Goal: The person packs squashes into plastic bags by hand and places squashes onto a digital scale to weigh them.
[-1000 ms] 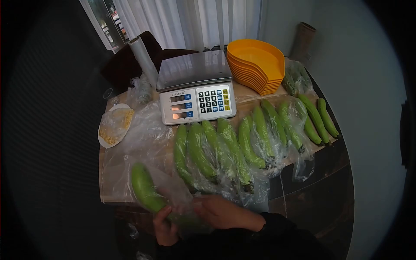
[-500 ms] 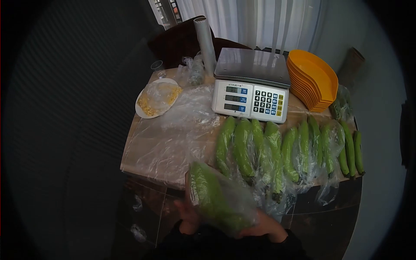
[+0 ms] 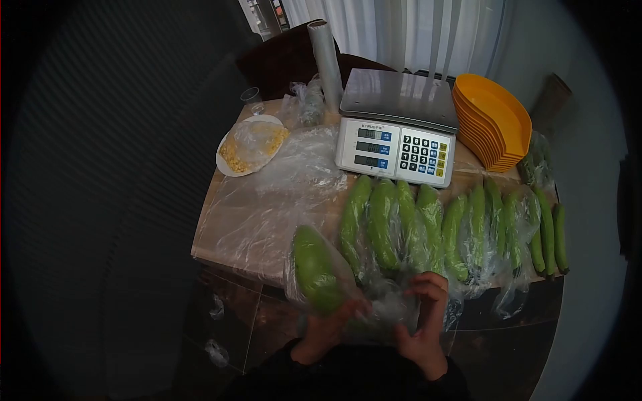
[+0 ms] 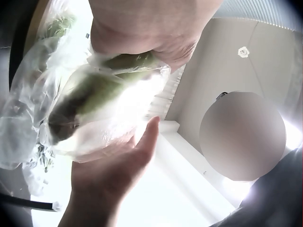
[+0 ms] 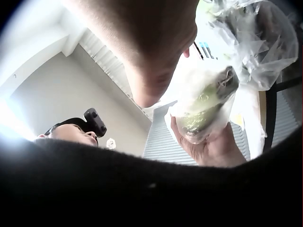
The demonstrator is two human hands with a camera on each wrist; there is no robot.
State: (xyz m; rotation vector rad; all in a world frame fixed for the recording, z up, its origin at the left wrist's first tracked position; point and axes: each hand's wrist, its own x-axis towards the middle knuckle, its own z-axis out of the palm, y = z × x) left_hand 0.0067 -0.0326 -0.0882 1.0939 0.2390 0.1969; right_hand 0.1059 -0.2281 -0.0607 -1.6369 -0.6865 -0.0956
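Note:
A thick green gourd (image 3: 311, 264) lies in a clear plastic bag (image 3: 393, 304) above the table's front edge. My left hand (image 3: 328, 327) grips the bagged gourd near its lower end; in the right wrist view its fingers wrap around it from below. Beside the loose end of the bag, my right hand (image 3: 428, 327) has its thumb and fingers spread apart. From the left wrist view, the right hand (image 4: 109, 175) is close against the bag, thumb straight. Several bagged green gourds (image 3: 382, 227) lie in a row just beyond the hands.
A digital scale (image 3: 398, 150) stands behind the row, with stacked yellow trays (image 3: 495, 123) on its right. At the left are a white plate (image 3: 224, 167) of yellow kernels and plastic sheeting (image 3: 267, 214). A film roll (image 3: 325, 67) stands upright behind. Unbagged gourds (image 3: 548, 234) lie far right.
The head view has swung left, so the table appears farther right. The bagged gourd has turned and been lifted back; the right hand has come off the bag's side and spread its fingers.

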